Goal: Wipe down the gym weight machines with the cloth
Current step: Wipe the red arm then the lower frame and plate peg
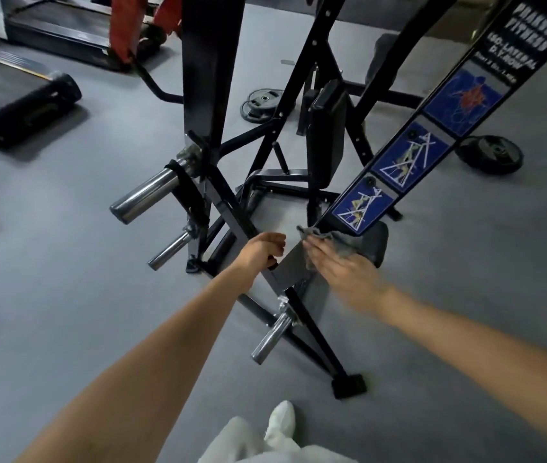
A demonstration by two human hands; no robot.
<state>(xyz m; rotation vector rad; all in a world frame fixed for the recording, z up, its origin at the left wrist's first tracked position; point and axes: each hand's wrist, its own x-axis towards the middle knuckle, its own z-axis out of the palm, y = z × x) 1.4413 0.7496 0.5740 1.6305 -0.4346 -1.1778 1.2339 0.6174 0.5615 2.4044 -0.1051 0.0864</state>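
Our left hand (262, 250) curls its fingers (272, 261) round a frame bar (228, 202) of the weight machine (198, 61). Our right hand (342, 272), fingers (315, 252) straight, presses the grey cloth (335, 240) onto its slanted beam (292, 262) below blue labels (362, 205).

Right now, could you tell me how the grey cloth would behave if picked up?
The grey cloth bunches in folds under the right hand, so it is probably floppy and would drape. It looks thin, so likely light. Pressed on the smooth black beam, it may slide easily.
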